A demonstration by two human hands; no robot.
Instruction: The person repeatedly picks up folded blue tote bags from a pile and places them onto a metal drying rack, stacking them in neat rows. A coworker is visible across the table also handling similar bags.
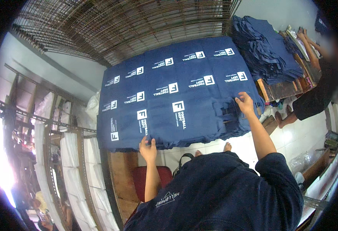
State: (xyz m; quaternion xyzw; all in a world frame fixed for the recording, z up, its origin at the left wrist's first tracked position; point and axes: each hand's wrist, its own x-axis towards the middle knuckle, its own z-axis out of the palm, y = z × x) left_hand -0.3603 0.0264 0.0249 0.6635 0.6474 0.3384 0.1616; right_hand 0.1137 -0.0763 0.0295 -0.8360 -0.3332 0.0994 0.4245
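Dark blue fabric pieces [157, 79] with white square logos and lettering lie edge to edge in rows over a wide surface in front of me. At its near edge, my left hand [148, 149] has its fingers loosely bent and apart, beside a printed piece, with nothing visible in them. Farther right, my right hand [245, 103] is over the right end of the fabric, its fingers apart and no held thing visible. Below it is an unprinted, rumpled part of the fabric [226, 115]. Whether either hand's fingertips touch the cloth, I cannot tell.
Metal wire racks [138, 27] stand behind the fabric. A tall pile of dark blue cloth [265, 50] stands at the far right, with another person [317, 84] beside it. A red chair [140, 179] is near my left arm. White stacked sheets [74, 169] line shelving at left.
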